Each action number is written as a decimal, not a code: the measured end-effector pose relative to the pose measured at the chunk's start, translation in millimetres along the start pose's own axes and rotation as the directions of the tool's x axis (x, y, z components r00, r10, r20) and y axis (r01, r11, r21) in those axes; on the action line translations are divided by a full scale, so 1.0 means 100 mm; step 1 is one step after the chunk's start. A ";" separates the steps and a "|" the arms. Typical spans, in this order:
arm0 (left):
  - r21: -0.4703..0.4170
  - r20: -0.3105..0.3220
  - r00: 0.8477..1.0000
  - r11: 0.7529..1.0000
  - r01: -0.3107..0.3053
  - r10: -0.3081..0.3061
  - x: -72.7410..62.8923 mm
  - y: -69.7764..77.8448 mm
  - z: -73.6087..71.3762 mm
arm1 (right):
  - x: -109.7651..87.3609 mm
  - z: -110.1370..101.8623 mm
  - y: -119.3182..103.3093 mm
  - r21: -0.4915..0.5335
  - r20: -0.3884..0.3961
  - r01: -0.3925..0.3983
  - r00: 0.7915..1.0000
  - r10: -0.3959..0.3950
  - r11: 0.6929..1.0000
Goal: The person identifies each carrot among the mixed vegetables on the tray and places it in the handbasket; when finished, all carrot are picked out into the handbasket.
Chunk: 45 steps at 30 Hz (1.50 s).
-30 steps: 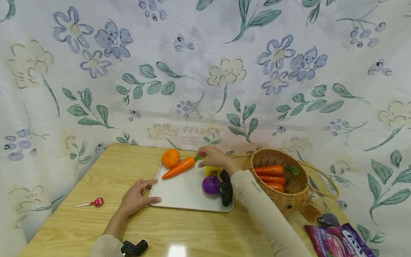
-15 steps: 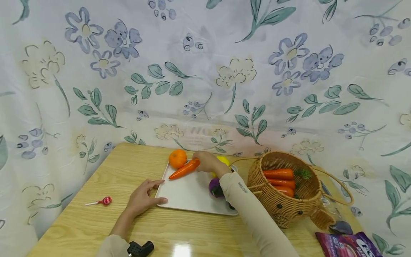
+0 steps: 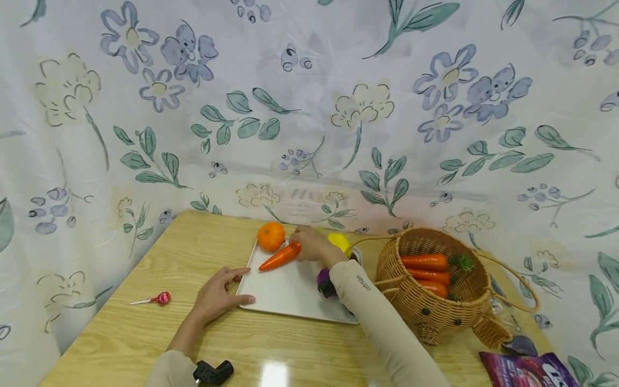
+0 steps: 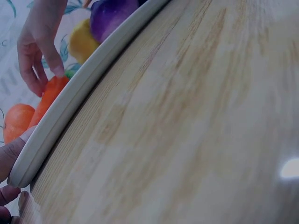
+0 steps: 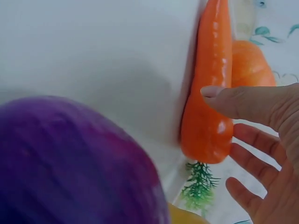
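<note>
An orange toy carrot [image 3: 276, 260] lies slantwise at the back left of the white tray [image 3: 285, 295]. My right hand [image 3: 316, 246] holds its thick leafy end, thumb across the top and fingers along the far side in the right wrist view. Its green leaves [image 5: 200, 184] show below the hand there. My left hand [image 3: 217, 295] grips the tray's left edge near the front corner; the thumb lies over the rim. A small orange pumpkin [image 3: 271, 236] sits behind the carrot. Close to my right wrist are a round purple vegetable [image 5: 74, 163] and a yellow one [image 3: 338, 241].
On the right stands a wicker basket [image 3: 403, 317] with long handles, holding several carrots [image 3: 425, 262]. A purple snack bag [image 3: 527, 368] lies at the front right. A red lollipop [image 3: 163, 298] is on the wooden table [image 3: 121, 338] at left. A flowered cloth [image 3: 309, 107] hangs behind.
My right hand has come down from above the leafy end and taken hold of the carrot. The left hand stays at the tray's edge. The head view has shifted slightly.
</note>
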<state>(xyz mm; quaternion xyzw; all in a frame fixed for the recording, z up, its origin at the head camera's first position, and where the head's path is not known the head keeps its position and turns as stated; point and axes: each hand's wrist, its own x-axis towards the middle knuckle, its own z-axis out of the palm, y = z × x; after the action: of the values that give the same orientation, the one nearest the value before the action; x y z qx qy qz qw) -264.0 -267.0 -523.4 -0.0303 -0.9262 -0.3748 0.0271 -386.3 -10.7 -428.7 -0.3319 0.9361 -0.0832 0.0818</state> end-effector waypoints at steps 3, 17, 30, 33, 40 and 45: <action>0.003 -0.001 1.000 1.000 -0.005 0.005 0.00 0.00 0.00 | -0.02 0.01 -0.02 -0.046 0.014 -0.008 1.000 0.008 0.999; 0.001 -0.021 0.999 0.999 -0.034 0.034 -0.01 0.01 0.00 | -0.06 0.17 -0.08 -0.122 0.101 0.026 0.995 -0.014 0.992; 0.005 -0.014 0.999 1.000 -0.031 0.031 -0.02 0.03 0.00 | -0.14 0.05 -0.06 0.072 -0.033 0.081 0.996 -0.079 0.994; 0.010 -0.014 0.999 0.999 -0.035 0.036 -0.01 0.03 0.01 | -0.18 0.01 -0.06 0.137 -0.058 0.088 0.995 -0.080 0.987; 0.010 -0.009 0.999 0.999 -0.052 0.052 0.00 0.01 0.03 | -0.30 -0.09 -0.07 0.297 -0.124 0.095 0.991 -0.060 0.950; 0.011 -0.009 0.999 0.999 -0.040 0.040 0.00 -0.02 0.02 | -0.39 -0.19 -0.15 0.358 -0.181 0.123 0.982 -0.060 0.925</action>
<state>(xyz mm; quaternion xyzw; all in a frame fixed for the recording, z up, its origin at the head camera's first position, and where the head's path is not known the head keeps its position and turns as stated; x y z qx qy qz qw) -263.9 -267.7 -526.3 -0.0470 -0.9274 -0.3692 0.0388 -351.0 4.8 -402.8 -0.3461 0.8908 -0.2883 0.0599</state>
